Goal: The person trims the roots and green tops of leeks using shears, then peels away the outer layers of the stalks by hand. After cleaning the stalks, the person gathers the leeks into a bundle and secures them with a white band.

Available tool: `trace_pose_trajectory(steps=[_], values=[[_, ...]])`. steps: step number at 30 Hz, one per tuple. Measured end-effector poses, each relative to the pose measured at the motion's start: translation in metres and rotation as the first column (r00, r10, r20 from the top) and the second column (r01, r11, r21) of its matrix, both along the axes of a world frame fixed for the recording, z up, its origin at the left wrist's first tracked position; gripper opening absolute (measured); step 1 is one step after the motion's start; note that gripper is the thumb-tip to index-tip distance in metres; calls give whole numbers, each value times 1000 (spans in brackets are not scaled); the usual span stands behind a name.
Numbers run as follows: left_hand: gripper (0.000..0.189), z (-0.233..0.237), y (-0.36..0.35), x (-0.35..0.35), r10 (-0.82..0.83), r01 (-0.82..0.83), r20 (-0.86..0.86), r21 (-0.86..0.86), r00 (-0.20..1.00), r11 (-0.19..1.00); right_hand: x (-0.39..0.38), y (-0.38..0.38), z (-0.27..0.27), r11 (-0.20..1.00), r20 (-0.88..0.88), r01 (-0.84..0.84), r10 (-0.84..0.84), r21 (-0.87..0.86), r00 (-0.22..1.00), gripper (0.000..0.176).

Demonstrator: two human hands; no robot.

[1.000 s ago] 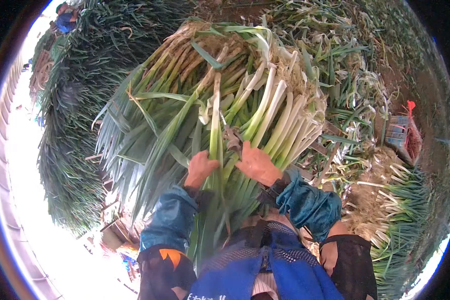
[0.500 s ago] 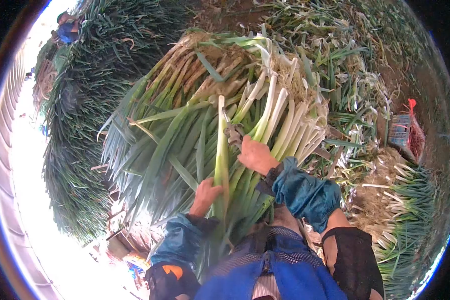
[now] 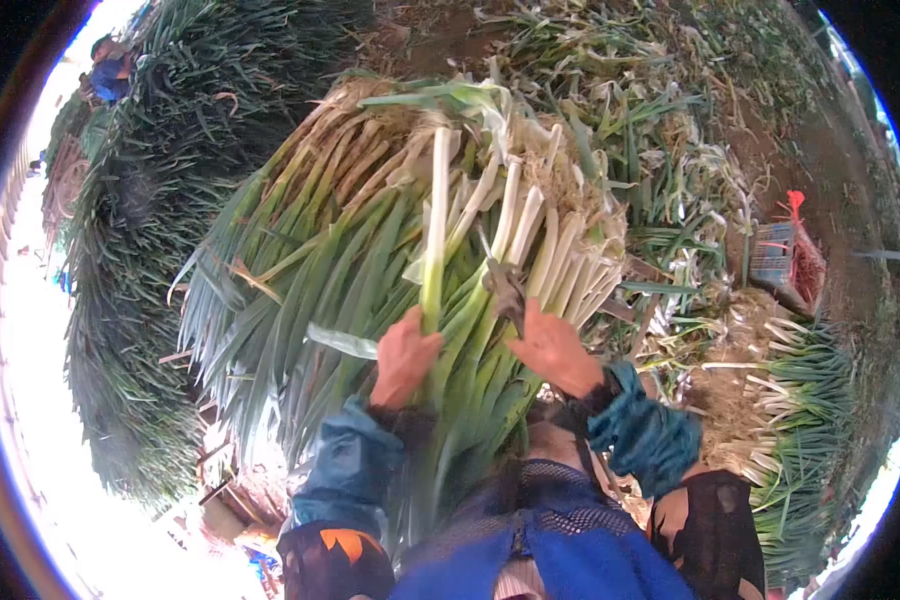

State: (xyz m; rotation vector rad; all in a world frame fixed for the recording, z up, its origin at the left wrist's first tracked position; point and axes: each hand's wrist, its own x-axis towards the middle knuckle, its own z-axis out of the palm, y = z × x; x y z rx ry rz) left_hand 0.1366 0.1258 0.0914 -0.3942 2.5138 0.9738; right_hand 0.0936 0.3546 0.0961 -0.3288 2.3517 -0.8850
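One leek (image 3: 437,220), with a clean white stalk pointing up, is in my left hand (image 3: 406,356), its fingers wrapped round the green part. My right hand (image 3: 557,348) is closed round a dark metal cutting tool (image 3: 507,290), whose blades point up and left, to the right of the leek. Both hands are above a large pile of leeks (image 3: 345,240). The pile has brown, rooty stalks at the upper left and whiter stalks (image 3: 570,260) on the right.
A big heap of green leeks (image 3: 140,260) stands on the left. Leaf trimmings (image 3: 650,150) cover the ground at the upper right. A red mesh bag (image 3: 806,265) lies at the right, above a row of leeks (image 3: 810,420). Another person (image 3: 110,72) is at the upper left.
My left hand has moved up with the leek. My right hand and the tool have shifted right and slightly down. A loose pale leaf strip now shows beside my left hand.
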Motion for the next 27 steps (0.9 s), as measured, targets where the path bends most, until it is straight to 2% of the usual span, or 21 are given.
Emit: trace_pose_trajectory(steps=[2, 4, 6, 8, 10, 11, 12, 13, 14, 15, 16, 17, 18, 19, 21, 22, 23, 25, 27], values=[[41, -32, 28, 1, -88, 87, -22, -72, 996, 994, 14, 12, 19, 1000, -58, 13, -14, -3, 998, 46], [38, -49, 60, 28, -202, 204, 43, -60, 978, 977, 27, 19, 15, 1000, -59, -9, 10, 13, 998, 48], [32, -43, 86, 51, -284, 299, 110, -164, 952, 940, 16, 22, -4, 985, -33, -8, 14, 173, 999, 48], [29, -43, 83, 73, -398, 402, 74, -40, 914, 915, -8, 30, -22, 960, 57, -8, -9, 280, 998, 49], [20, -39, 71, 67, -507, 504, 39, 74, 861, 861, -14, 35, -41, 974, -116, 14, 13, 225, 993, 47], [17, -50, 53, 57, -443, 452, -178, 13, 879, 892, -13, 35, -49, 979, -192, 23, 17, 201, 981, 46], [14, -62, 30, 42, -372, 391, -386, -30, 844, 920, -12, 21, -31, 965, -51, -23, 38, 259, 998, 46], [10, -66, 1, 17, -259, 249, -412, -78, 874, 965, -4, 12, -26, 977, -61, -52, 65, 208, 996, 47], [5, -53, -22, -19, -237, 89, -396, -358, 887, 930, 8, 8, -21, 984, -77, -82, 95, 158, 993, 49], [6, -80, -65, -40, -113, -51, -739, -196, 664, 979, 15, 4, -18, 988, -100, -114, 124, 109, 987, 50], [6, -90, -108, -59, -265, -38, -486, -527, 833, 849, 20, 0, -16, 987, -54, -121, 127, 102, 990, 50], [8, -100, -151, -78, -380, 121, -152, -787, 912, 605, 23, -4, -16, 988, -8, -124, 126, 94, 992, 51], [16, -115, -172, -86, -245, -5, -235, -731, 941, 683, 27, -7, -15, 988, 36, -126, 123, 88, 992, 51], [25, -135, -198, -89, -100, -135, -306, -660, 947, 739, 30, -10, -15, 988, -1, -127, 128, 84, 992, 53], [35, -150, -209, -90, -51, -32, -108, -647, 993, 762, 34, -17, -16, 989, -75, -130, 136, 76, 988, 58], [40, -155, -209, -92, -30, 21, -3, -632, 1000, 775, 34, -19, -19, 989, -61, -131, 135, 69, 989, 66], [42, -159, -210, -90, -10, 29, 34, -599, 999, 800, 34, -21, -19, 987, -32, -133, 136, 90, 990, 67], [46, -137, -200, -95, 29, 30, 100, -538, 995, 843, 29, -29, -18, 982, 15, -140, 139, 123, 990, 67], [44, -123, -191, -97, 44, 19, 110, -509, 993, 861, 32, -34, -18, 987, -103, -158, 161, 35, 982, 68]])
